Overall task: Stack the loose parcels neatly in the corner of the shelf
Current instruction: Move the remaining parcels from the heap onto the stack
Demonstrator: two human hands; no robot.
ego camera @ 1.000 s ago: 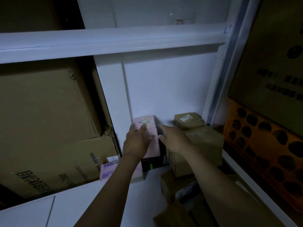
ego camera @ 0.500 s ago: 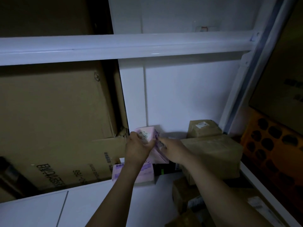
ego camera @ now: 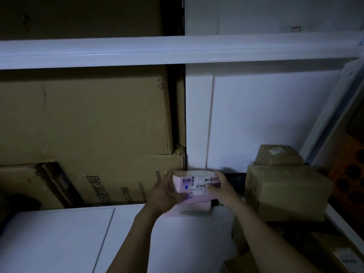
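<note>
Left grip (ego camera: 164, 192) and right grip (ego camera: 223, 191) both clasp pink parcel (ego camera: 197, 187) by its ends, over second pink parcel (ego camera: 195, 210) on shelf (ego camera: 177, 243); brown parcels (ego camera: 285, 192) just right

A single head-worn camera faces forward and slightly down, close into the white shelf (ego camera: 59, 243) corner.
</note>
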